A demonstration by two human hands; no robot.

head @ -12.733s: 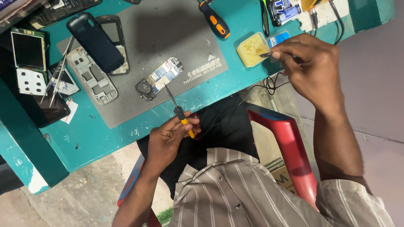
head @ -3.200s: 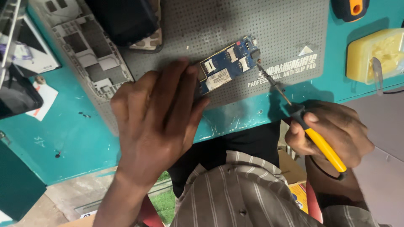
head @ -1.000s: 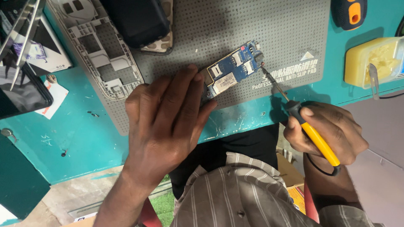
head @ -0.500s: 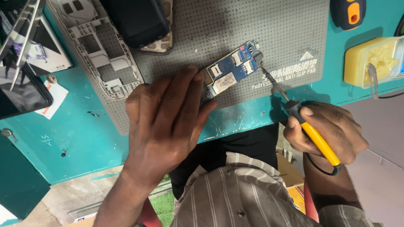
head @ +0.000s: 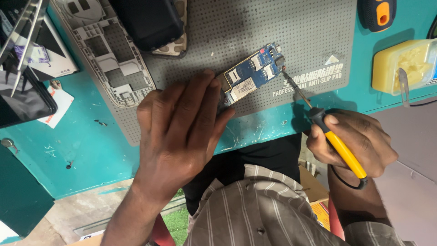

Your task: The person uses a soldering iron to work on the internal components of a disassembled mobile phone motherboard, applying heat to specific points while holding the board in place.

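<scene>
Blue circuit board point(head: 251, 75), soldering iron point(head: 327, 132), grey mat point(head: 255, 27)

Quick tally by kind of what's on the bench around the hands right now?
Circuit board, pinned by the left hand: 1
Soldering iron, in the right hand: 1
Grey anti-slip mat: 1
Phone frame: 1
Black phone body: 1
Yellow sponge tray: 1
Orange-and-black tool handle: 1
Tweezers: 1
Total: 8

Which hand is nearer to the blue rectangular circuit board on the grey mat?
Left. The left hand presses its fingers on the blue rectangular circuit board; the right hand stays off it, reaching only with the yellow-handled soldering iron.
</scene>
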